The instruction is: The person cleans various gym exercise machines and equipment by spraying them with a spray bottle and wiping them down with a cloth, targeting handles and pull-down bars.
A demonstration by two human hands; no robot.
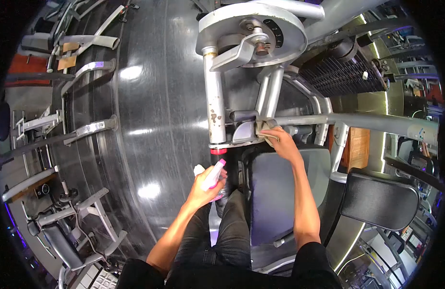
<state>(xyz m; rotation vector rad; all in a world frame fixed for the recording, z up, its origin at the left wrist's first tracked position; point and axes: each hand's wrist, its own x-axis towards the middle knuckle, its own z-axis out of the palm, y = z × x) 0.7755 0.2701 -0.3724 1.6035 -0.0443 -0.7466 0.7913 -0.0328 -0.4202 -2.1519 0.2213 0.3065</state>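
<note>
My left hand is wrapped around a white and pink spray bottle, held above my legs and below a red-ringed black grip. My right hand pinches a beige cloth against the machine's metal bracket. Just above my right arm, the cloth touches the grey frame beside a black roller. From the bracket a worn silver tube runs up to a round numbered plate with a lever. Part of the bottle is hidden by my fingers.
A black padded seat lies under my right forearm, with another black pad to its right. A weight stack stands at upper right. Benches and racks line the left side of the dark floor.
</note>
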